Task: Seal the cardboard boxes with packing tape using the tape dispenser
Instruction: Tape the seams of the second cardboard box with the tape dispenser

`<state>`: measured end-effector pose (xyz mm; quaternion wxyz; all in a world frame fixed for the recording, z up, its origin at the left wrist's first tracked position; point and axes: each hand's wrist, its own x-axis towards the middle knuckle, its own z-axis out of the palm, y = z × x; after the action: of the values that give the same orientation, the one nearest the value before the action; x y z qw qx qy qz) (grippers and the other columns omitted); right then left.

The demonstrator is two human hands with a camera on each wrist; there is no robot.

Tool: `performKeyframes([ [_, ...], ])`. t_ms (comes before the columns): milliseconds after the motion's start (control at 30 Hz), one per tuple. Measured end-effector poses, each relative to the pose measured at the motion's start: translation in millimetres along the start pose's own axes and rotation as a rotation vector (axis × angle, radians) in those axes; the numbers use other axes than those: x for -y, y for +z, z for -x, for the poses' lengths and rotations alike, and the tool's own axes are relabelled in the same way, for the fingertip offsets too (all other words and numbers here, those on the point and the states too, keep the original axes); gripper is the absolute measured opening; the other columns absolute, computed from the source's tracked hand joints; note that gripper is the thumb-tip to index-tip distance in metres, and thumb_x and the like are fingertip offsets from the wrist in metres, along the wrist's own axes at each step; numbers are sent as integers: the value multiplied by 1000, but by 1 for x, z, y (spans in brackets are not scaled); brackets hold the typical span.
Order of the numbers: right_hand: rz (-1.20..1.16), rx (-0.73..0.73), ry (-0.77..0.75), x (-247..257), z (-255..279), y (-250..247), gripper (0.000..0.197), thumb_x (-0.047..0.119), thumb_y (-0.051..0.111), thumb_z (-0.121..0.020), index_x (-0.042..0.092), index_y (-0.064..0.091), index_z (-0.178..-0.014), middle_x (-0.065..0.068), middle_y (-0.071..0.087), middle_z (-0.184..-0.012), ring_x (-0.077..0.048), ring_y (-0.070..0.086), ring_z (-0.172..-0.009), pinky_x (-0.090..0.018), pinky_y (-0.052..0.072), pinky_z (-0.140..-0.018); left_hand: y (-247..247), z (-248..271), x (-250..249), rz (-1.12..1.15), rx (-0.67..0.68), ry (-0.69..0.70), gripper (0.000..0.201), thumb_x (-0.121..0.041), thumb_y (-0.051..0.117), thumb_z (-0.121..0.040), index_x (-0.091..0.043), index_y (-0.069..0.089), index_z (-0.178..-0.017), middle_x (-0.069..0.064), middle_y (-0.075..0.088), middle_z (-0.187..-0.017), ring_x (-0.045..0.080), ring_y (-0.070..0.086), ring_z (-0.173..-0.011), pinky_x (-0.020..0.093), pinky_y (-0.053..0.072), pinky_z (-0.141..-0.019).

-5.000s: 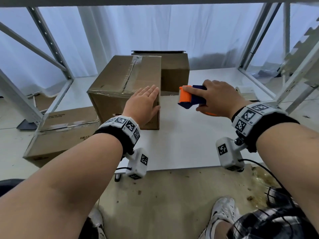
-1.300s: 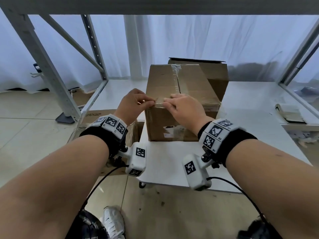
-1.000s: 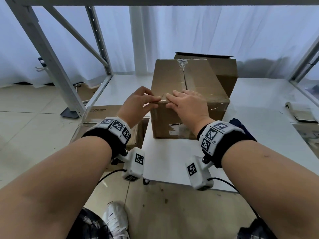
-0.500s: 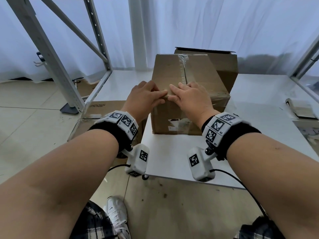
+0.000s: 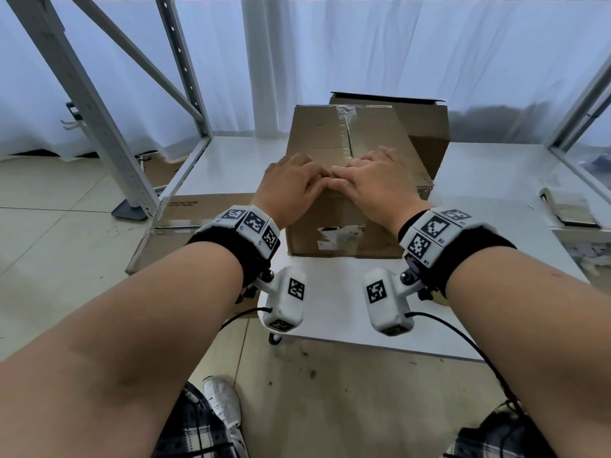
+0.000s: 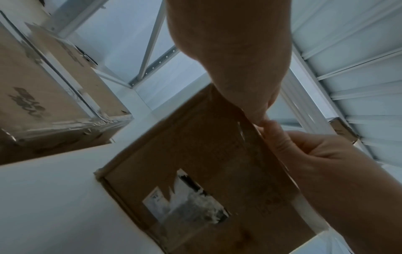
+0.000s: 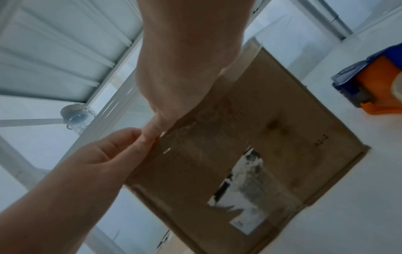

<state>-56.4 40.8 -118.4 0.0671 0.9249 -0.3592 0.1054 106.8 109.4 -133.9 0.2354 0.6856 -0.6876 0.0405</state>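
Observation:
A brown cardboard box stands on the white table, with clear tape along its top seam. My left hand and right hand lie side by side on the box's near top edge. Their fingers rest on the lid and the thumbs meet at the middle of the edge. In the left wrist view my left thumb touches the right hand over a shiny tape strip on the box front. The orange and blue tape dispenser sits on the table right of the box, in neither hand.
A second, open-topped box stands directly behind the first. A taped flat box lies lower at the left, beside a grey rack post. A notebook lies at the table's right edge.
Five seconds ago my right hand held the dispenser; it now lies on the table. In the last second both hands went from pinching tape at the front edge to pressing on the lid.

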Motion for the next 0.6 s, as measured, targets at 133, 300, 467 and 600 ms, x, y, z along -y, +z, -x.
performKeyframes([
  [133,148,48,49,-14,8,7,56,59,27,-95,36,34,-145,-4,44,-147,-27,36,-135,-46,10,-116,6,-2,3,18,22,-9,34,-45,46,-95,-40,57,-127,-6,51,-121,20,38,-116,33,23,-97],
  [300,166,66,51,-9,7,11,60,56,39,-94,36,25,-148,-5,38,-151,-28,32,-138,-46,10,-115,6,-2,10,-121,51,70,40,-42,49,-94,-39,50,-134,-2,50,-127,24,39,-119,38,26,-100],
  [467,5,60,-5,-26,13,-7,60,58,33,-95,34,23,-150,0,37,-151,-18,30,-141,-44,2,-117,2,-12,-4,-164,89,146,39,-44,47,-95,-20,58,-124,3,54,-126,25,43,-121,39,29,-103],
  [600,-184,-5,85,-52,16,-21,56,51,35,-98,25,33,-147,-2,43,-147,-21,36,-137,-39,21,-113,7,-30,-24,-81,116,153,38,-46,42,-97,-20,59,-119,5,55,-120,26,47,-114,37,36,-98],
])
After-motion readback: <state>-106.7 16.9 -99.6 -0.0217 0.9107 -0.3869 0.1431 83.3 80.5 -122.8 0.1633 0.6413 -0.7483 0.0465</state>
